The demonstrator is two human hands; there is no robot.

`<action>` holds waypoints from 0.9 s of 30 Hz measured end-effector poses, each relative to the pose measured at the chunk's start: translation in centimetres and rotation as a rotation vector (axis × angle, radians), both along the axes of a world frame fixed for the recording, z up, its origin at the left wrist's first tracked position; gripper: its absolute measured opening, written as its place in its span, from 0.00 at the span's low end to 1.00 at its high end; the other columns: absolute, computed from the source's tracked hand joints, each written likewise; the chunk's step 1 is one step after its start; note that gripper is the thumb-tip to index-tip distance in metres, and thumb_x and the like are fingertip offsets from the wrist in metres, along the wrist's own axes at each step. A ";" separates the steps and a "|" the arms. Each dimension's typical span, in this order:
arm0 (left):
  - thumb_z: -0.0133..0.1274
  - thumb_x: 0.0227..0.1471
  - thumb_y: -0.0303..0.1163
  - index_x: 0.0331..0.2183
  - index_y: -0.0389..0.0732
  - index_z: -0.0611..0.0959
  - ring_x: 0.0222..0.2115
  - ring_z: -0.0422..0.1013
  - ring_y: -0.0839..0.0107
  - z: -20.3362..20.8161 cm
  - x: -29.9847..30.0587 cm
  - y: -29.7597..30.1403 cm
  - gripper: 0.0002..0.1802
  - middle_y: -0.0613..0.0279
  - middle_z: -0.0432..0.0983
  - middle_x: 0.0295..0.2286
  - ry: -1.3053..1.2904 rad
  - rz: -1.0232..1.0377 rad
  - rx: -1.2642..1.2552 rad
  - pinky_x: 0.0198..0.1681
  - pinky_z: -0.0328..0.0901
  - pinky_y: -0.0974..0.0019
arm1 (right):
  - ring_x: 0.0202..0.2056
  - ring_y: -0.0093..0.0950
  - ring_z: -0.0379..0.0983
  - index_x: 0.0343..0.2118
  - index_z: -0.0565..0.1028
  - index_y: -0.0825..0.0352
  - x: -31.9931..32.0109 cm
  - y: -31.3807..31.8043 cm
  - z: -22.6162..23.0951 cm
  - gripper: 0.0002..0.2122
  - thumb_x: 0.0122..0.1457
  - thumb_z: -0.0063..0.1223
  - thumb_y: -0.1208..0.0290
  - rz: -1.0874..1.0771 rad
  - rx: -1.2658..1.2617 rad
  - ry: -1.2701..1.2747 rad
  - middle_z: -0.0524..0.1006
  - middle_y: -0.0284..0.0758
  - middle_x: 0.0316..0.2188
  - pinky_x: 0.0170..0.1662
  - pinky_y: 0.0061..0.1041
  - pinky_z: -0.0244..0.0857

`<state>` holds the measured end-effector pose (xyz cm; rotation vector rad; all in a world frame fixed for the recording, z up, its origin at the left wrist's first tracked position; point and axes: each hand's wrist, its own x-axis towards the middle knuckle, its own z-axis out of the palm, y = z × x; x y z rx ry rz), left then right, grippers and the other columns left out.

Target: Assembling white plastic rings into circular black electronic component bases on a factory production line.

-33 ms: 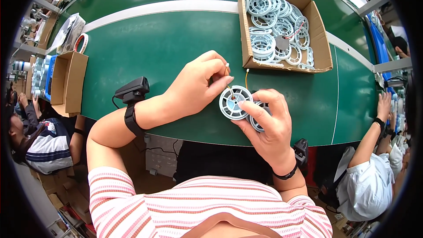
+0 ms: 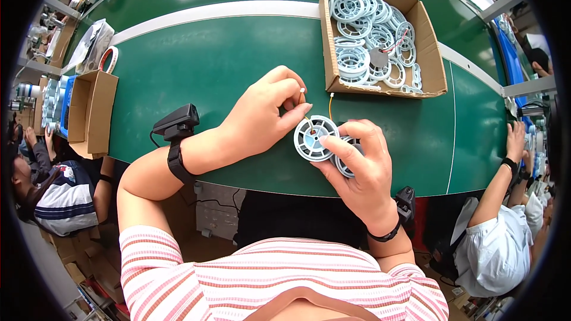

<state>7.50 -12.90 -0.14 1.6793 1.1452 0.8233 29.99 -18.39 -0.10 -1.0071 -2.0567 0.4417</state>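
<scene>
Left hand [image 2: 266, 109] pinches, right hand [image 2: 367, 169] curls, forearms [image 2: 207, 150] angled inward.

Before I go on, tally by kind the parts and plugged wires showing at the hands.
Light-blue round spoked plastic parts at the right hand: 2
Thin orange wires with white plugs, one pinched in the left hand: 2
Total: 4

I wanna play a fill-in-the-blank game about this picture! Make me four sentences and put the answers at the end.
1. The left hand pinches a thin wire.
The right hand grips a wheel, and the band at its wrist is coloured ____.
2. The box full of pale blue rings is made of ____.
3. The tabletop is coloured ____.
4. The person's shirt is patterned with ____.

Missing words: black; cardboard; green; stripes.
</scene>
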 end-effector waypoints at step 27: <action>0.70 0.43 0.42 0.48 0.49 0.83 0.47 0.74 0.65 2.0 -0.8 0.8 0.28 0.64 0.78 0.48 0.659 -0.080 0.954 0.57 0.62 0.51 | 0.36 0.33 0.79 0.42 0.80 0.71 4.8 15.3 3.9 0.11 0.55 0.62 0.79 -0.086 -0.120 -0.474 0.77 0.38 0.33 0.41 0.28 0.72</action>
